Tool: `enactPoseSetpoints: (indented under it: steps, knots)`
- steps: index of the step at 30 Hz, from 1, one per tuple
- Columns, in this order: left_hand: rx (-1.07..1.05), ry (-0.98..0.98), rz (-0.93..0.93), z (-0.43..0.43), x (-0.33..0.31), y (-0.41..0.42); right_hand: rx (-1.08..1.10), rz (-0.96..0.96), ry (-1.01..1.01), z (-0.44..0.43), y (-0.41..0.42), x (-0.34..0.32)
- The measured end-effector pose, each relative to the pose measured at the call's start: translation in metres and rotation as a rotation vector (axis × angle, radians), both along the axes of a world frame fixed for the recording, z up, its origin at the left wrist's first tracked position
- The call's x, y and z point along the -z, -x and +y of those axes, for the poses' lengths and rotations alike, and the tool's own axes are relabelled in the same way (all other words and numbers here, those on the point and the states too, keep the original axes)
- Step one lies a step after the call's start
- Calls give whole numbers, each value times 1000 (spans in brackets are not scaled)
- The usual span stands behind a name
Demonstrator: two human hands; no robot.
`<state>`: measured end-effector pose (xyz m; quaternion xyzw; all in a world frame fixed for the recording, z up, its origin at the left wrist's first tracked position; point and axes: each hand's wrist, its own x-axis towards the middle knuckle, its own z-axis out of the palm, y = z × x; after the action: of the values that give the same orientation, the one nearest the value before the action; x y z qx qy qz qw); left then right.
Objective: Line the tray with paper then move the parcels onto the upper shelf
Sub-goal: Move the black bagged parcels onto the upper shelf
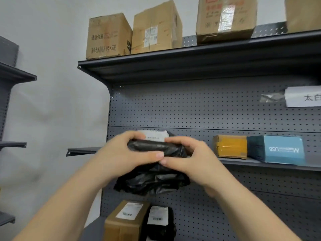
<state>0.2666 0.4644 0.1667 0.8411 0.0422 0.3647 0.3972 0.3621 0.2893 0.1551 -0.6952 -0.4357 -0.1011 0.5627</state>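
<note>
head view | left hand (pixel 121 153) and right hand (pixel 191 159) are both gripping the black parcel (pixel 152 181), thumbs meeting in front, probably bunching the slack bag for a steady lift | parcel is hanging before the shelf edge (pixel 260 162) behind the hands | open room is lying between right hand and yellow-taped box (pixel 230 146)

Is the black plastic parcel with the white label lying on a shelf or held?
Held. The left hand and right hand grip the black plastic parcel; its loose lower part hangs free.
</note>
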Motion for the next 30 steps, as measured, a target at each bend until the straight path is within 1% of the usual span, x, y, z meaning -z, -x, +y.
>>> enactPoseSetpoints:
  steps: [5,8,11,14,18,21,25,30]
  knots:
    - [63,-31,-71,-15,-55,-45,106,-64,-89,-16,-28,-52]
    - [165,53,-71,-20,-66,-90,193,-80,-96,-20,-62,-66]
    - [228,153,-63,-19,-65,-136,256,-66,-103,-17,-97,-69]
    - [254,219,-84,-18,-60,-173,281,-4,-126,-10,-128,-63]
    - [216,216,-141,-14,-43,-213,337,39,-165,3,-161,-48]
    - [171,220,-127,-12,-26,-234,411,18,-87,10,-171,-36]
    - [201,258,-113,-12,-10,-249,507,-51,37,16,-183,-24]
    - [257,239,-108,-8,-11,-250,549,-212,50,7,-173,-24]
